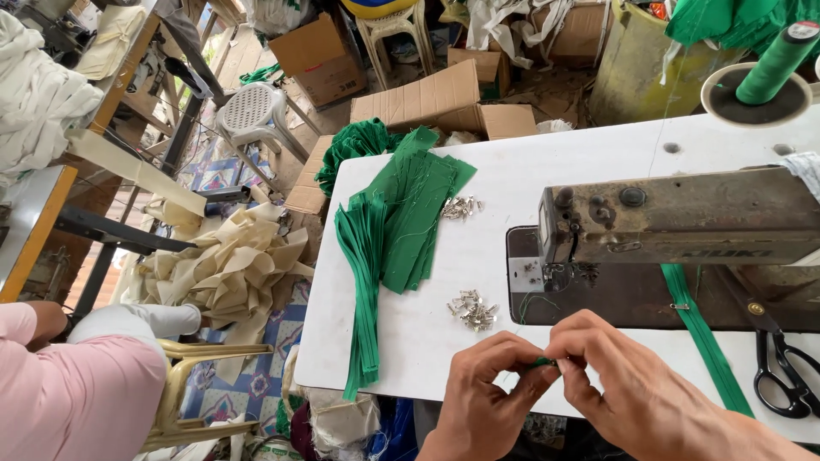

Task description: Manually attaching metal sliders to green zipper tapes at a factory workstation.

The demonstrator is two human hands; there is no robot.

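Green zipper end pinched between both hands just off the near edge of the white table, only a sliver of green showing. Left hand closed around it from the left, thumb and forefinger tips pressed together on the strip. Right hand likewise closed from the right, fingertips meeting the left ones over a tiny metal piece, too small to make out clearly. Small heap of silver zipper sliders near the table's near edge, just beyond the hands. Second, smaller scatter of sliders further back, beside the stack of green fabric strips. Bundle of long green zipper tapes along the left edge, ends drooping over the near-left corner. Worn sewing machine across the right half of the table, one green zipper length running from under it toward the near edge. Black scissors near the right edge. Green thread cone at the far-right corner. Pink-sleeved person on a yellow plastic chair well left of the table.
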